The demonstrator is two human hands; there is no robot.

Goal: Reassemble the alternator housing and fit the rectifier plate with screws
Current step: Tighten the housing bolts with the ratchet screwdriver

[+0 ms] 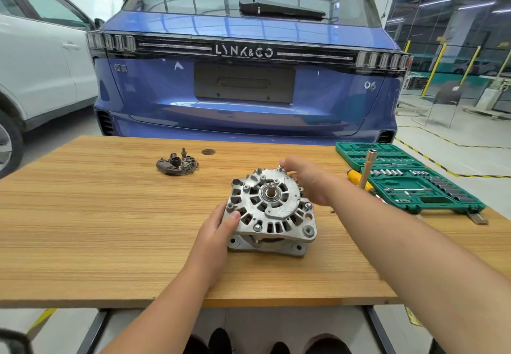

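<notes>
A person's left hand [221, 225] grips the alternator housing [272, 209] on a wooden table [96, 229]. The right hand [307, 180] pinches a bolt [281, 166] at its far rim. The rectifier plate [177, 163] lies well apart.

both bare forearms reach forward from the lower edge of the view. the left hand [221, 225] lies low and near, fingers curled, thumb laid flat on top, its grip closed on the alternator housing [272, 209]. the right hand [309, 180] is stretched farther out, wrist bent, fingertips pinched together at the housing's far rim.
</notes>
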